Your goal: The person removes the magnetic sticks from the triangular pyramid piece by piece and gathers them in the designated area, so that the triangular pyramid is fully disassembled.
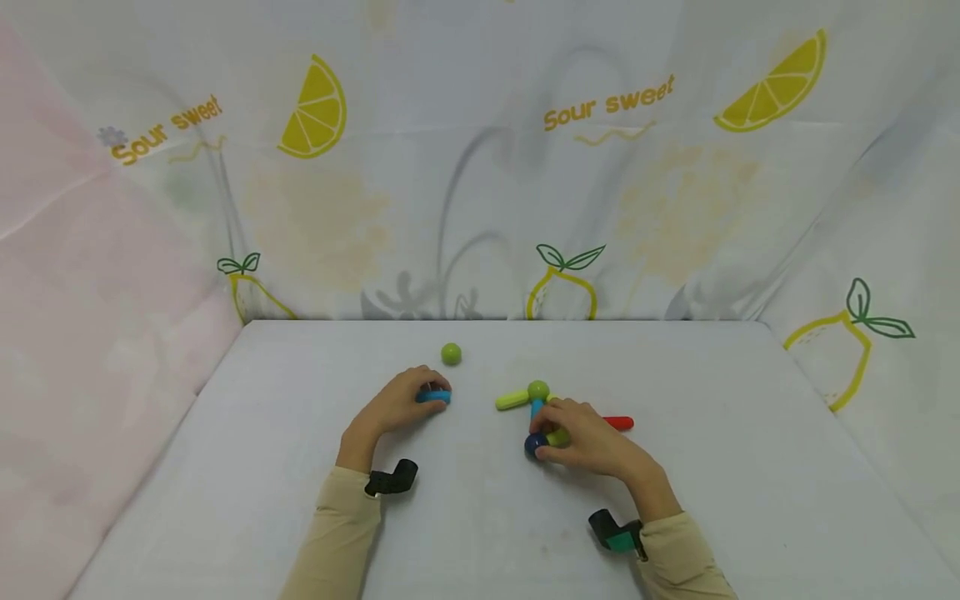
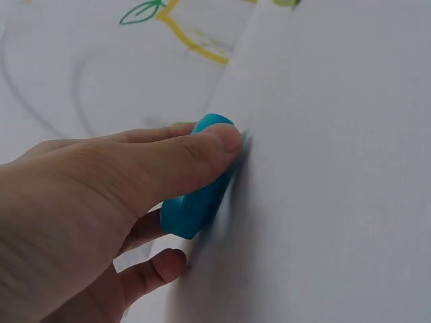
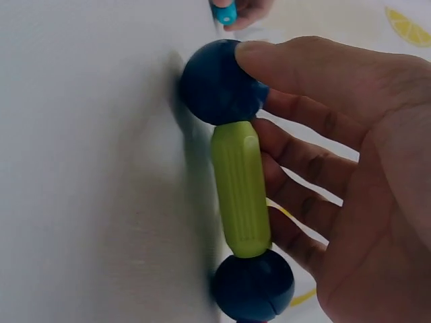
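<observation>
My left hand [image 1: 399, 402] pinches a light blue rod [image 2: 192, 210] between thumb and fingers, low over the white tabletop. My right hand [image 1: 588, 440] grips a dark blue ball [image 3: 219, 84] at one corner of a joined ball-and-rod piece. From that ball a yellow-green rod [image 3: 240, 192] runs to a second dark blue ball [image 3: 254, 286]. Another light blue rod [image 1: 536, 407] leads up to a green ball [image 1: 538, 390], where a yellow-green stick [image 1: 512, 401] points left. A red rod [image 1: 618, 422] sticks out beyond the right hand, which hides the piece's middle.
A loose green ball [image 1: 451, 353] lies near the far edge of the white table [image 1: 300, 533], beyond the left hand. Behind the table hangs a cloth [image 1: 450, 192] with lemon prints. Each wrist wears a black camera mount [image 1: 393, 478].
</observation>
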Available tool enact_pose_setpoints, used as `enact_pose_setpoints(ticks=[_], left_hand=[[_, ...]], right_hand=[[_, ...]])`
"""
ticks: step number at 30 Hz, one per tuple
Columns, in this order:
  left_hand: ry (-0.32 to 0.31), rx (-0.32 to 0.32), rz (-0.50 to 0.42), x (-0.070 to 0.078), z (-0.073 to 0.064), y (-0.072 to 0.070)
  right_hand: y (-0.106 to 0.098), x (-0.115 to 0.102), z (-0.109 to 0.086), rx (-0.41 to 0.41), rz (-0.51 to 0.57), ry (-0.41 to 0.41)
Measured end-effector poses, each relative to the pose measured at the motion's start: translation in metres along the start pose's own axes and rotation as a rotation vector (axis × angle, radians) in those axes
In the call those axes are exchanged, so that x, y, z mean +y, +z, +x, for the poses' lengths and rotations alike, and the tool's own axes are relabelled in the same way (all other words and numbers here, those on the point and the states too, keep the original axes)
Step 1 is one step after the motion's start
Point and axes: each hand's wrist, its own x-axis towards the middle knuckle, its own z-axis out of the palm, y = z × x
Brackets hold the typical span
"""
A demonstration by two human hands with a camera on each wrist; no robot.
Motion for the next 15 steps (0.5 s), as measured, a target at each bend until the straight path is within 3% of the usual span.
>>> enact_pose_setpoints(ticks=[5,8,11,15], left_hand=[[-0.042,0.078,0.032,-0.010,-0.005,-0.005],[-0.056,0.107,0.043,-0.011,-0.006,-0.005],[-0.052,0.138,0.051,-0.009,-0.004,-0.004],[-0.013,0.227,0.076,0.002,0.002,-0.003]], right_hand=[[-0.004,-0.001,-0.003,-0.051,0.026,0.024],[-0.005,-0.001,-0.003,-0.039,0.057,0.013],[-0.006,0.001,0.000,0.030,0.100,-0.006],[-0.005,0.004,0.006,0.177,0.097,-0.017]])
